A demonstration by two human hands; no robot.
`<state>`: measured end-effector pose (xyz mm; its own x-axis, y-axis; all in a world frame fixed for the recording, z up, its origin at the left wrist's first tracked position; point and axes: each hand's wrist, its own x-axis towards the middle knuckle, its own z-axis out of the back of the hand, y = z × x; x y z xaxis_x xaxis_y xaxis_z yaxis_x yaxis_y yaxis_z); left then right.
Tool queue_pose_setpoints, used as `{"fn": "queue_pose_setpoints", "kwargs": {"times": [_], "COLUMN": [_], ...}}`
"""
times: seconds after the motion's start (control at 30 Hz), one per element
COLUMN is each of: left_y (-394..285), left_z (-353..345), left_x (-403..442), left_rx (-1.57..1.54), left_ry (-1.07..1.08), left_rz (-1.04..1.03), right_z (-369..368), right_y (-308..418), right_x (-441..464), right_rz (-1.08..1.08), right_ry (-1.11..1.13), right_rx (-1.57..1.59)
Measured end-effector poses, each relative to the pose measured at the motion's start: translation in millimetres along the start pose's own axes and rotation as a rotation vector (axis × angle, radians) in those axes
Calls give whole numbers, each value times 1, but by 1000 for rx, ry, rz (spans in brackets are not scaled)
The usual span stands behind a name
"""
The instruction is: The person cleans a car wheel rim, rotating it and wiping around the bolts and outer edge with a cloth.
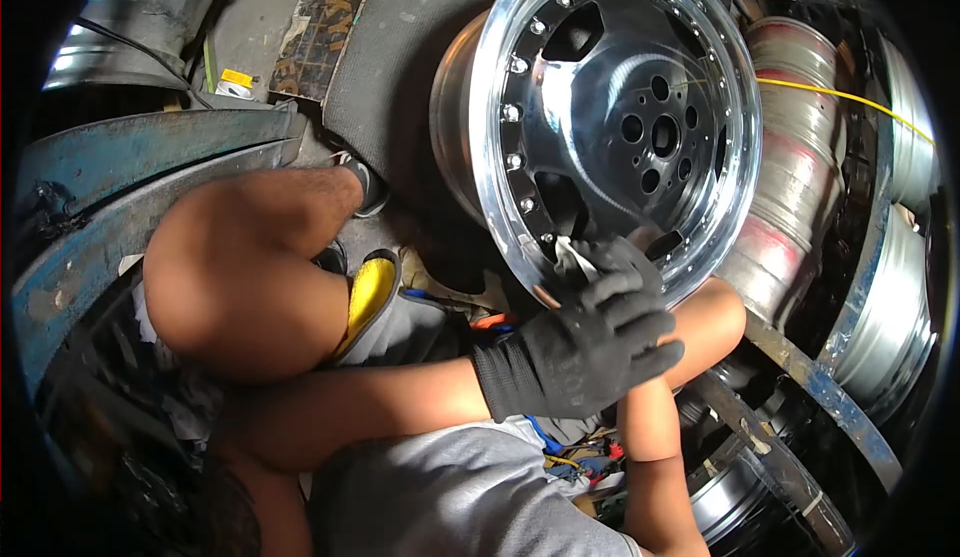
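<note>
A large polished car wheel rim (600,87) stands tilted in front of me, with a bright lip, a dark mirror-like centre and a ring of small bolts. My left hand (580,352), in a black knit glove, crosses in front of my right wrist with its fingers stretched and apart. Behind it, my right hand (628,260), gloved too, is at the rim's lower edge. A crumpled white rag (572,257) pokes out from its fingers against the rim. The left glove hides part of my right hand.
Several dull metal wheel barrels (785,167) are stacked at the right beside a blue metal frame (855,277). A yellow cord (840,92) runs across them. Blue metal beams (150,157) lie at the left. A yellow box (237,78) sits on the floor near a printed board (325,32).
</note>
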<state>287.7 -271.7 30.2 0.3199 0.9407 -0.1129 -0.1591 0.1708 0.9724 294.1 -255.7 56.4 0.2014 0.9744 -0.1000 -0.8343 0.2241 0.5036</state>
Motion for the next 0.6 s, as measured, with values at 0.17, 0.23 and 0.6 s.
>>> {"fn": "queue_pose_setpoints", "kwargs": {"times": [0.17, 0.23, 0.6], "left_y": [-5, -10, -11], "left_z": [8, 15, 7], "left_x": [1, -6, 11], "left_rx": [-39, -92, -48], "left_ry": [65, 86, 76], "left_rz": [73, 96, 91], "right_z": [-6, -14, -12], "right_y": [6, 4, -9], "right_x": [-10, -4, 12], "right_rz": [-8, -3, 30], "right_ry": [-25, -48, -65], "right_rx": [-14, -32, -43]}}
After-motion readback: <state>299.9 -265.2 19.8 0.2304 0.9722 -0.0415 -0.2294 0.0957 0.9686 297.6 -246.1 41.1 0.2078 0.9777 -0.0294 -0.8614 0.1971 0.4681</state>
